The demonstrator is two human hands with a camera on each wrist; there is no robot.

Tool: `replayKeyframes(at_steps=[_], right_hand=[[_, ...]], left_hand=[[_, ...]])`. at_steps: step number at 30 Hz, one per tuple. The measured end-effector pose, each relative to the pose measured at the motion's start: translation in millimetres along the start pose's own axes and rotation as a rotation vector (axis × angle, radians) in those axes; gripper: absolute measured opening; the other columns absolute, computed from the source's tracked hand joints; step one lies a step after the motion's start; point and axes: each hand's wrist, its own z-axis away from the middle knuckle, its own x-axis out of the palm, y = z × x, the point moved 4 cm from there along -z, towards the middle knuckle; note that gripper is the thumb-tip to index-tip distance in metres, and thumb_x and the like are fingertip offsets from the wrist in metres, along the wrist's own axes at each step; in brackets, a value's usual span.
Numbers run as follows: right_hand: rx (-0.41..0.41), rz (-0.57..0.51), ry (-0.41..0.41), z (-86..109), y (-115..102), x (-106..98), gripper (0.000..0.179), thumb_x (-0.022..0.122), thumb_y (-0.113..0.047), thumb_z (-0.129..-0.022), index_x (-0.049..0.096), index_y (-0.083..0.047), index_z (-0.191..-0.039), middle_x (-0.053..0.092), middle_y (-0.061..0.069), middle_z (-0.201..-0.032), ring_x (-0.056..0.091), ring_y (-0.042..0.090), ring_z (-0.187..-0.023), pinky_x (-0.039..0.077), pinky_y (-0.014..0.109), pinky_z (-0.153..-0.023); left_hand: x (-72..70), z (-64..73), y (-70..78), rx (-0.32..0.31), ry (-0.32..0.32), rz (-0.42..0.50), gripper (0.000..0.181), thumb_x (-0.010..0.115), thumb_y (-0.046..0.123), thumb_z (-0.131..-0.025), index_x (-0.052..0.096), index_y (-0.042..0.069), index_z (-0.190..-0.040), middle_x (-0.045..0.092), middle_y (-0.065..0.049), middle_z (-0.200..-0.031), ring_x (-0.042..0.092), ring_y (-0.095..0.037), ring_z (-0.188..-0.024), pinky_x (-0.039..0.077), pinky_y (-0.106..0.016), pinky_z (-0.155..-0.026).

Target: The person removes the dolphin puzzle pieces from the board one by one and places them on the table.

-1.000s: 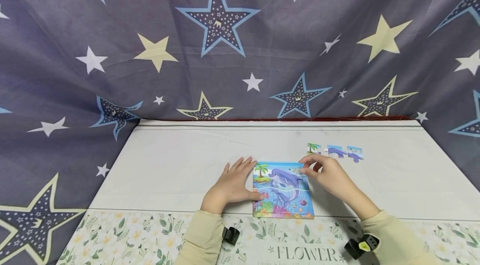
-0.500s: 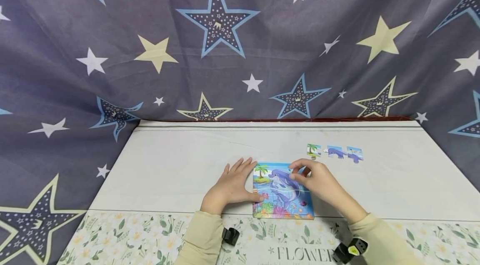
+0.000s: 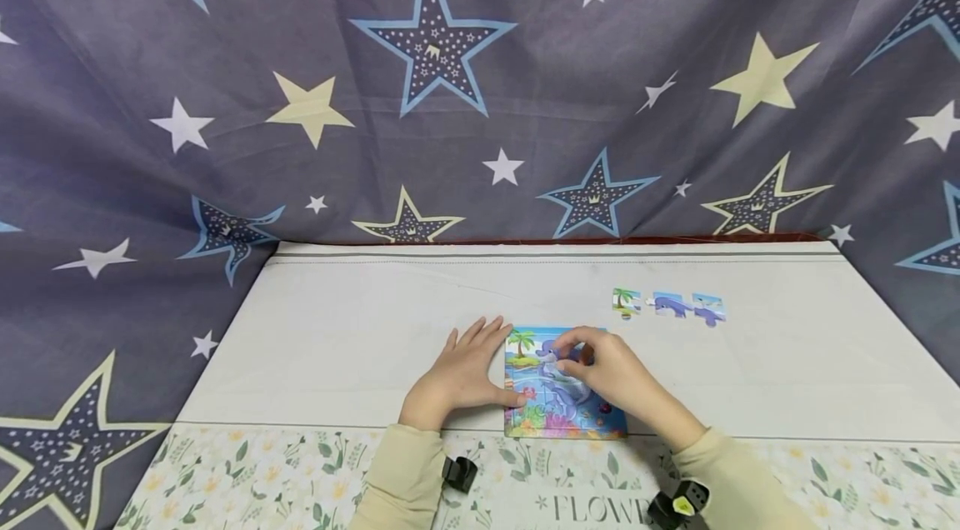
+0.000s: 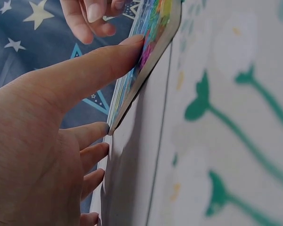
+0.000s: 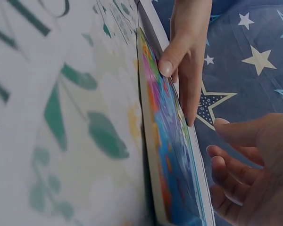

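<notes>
A square dolphin jigsaw puzzle [image 3: 558, 422] lies flat on the table in the head view, with a palm tree at its upper left. My left hand [image 3: 459, 376] steadies its left side: the thumb rests on the puzzle and the fingers spread along the edge, touching it in the left wrist view. Over the puzzle's upper middle hovers my right hand [image 3: 611, 372], hiding part of the dolphin. In the right wrist view the right thumb [image 5: 238, 132] stands apart from the loosely bent fingers [image 5: 231, 176], and nothing shows between them.
Behind the puzzle to the right lie a palm-tree piece [image 3: 626, 302], a dolphin piece [image 3: 670, 305] and another dolphin piece [image 3: 708, 308]. A star-patterned curtain [image 3: 450, 138] hangs behind the white table [image 3: 360, 347]. Flower-printed cover [image 3: 247, 472] runs along the front.
My right hand has moved left across the puzzle's upper part, from its top right corner to its upper middle. The left hand and the loose pieces have stayed put.
</notes>
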Motion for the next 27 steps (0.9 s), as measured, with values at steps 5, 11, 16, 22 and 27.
replayKeyframes(at_steps=[5, 11, 16, 22, 27], right_hand=[[-0.030, 0.007, -0.023, -3.2, -3, 8, 0.022, 0.075, -0.007, -0.088, 0.072, -0.008, -0.110, 0.067, 0.003, -0.097, 0.052, 0.012, -0.065, 0.047, 0.027, -0.052], [-0.047, 0.025, -0.023, -6.9, -8, 17, 0.023, 0.077, -0.008, -0.086, 0.072, -0.007, -0.109, 0.068, 0.004, -0.100, 0.053, 0.010, -0.071, 0.049, 0.026, -0.061], [-0.040, 0.054, -0.031, -9.3, -10, 24, 0.028, 0.079, -0.008, -0.083, 0.071, -0.007, -0.110, 0.068, 0.003, -0.102, 0.054, 0.009, -0.075, 0.050, 0.025, -0.066], [-0.022, 0.083, -0.036, -11.4, -12, 30, 0.029, 0.081, -0.009, -0.081, 0.072, -0.011, -0.109, 0.066, 0.002, -0.103, 0.054, 0.009, -0.075, 0.049, 0.026, -0.065], [0.007, 0.110, -0.035, -11.7, -15, 34, 0.032, 0.083, -0.008, -0.079, 0.072, -0.013, -0.108, 0.065, 0.001, -0.103, 0.051, 0.008, -0.069, 0.046, 0.025, -0.059]], left_hand=[[-0.7, 0.9, 0.4, 0.002, -0.006, -0.001, 0.110, 0.080, 0.061, -0.071, 0.029, 0.015, -0.157, 0.021, -0.004, -0.164, 0.011, -0.029, -0.151, 0.004, -0.058, -0.119], [-2.1, 1.4, 1.3, 0.003, -0.004, 0.012, 0.109, 0.080, 0.059, -0.072, 0.030, 0.015, -0.157, 0.021, -0.004, -0.164, 0.011, -0.030, -0.151, 0.004, -0.058, -0.119], [-2.2, 1.8, 1.3, 0.005, -0.002, 0.016, 0.108, 0.081, 0.058, -0.072, 0.030, 0.015, -0.157, 0.022, -0.004, -0.164, 0.012, -0.030, -0.151, 0.004, -0.059, -0.119], [-2.5, 1.8, 1.3, 0.003, 0.001, 0.013, 0.108, 0.080, 0.058, -0.072, 0.030, 0.015, -0.157, 0.021, -0.003, -0.164, 0.011, -0.030, -0.151, 0.004, -0.059, -0.119], [-2.3, 1.8, 0.8, 0.004, 0.001, 0.015, 0.108, 0.081, 0.058, -0.072, 0.030, 0.015, -0.157, 0.022, -0.004, -0.164, 0.011, -0.029, -0.151, 0.004, -0.059, -0.119]])
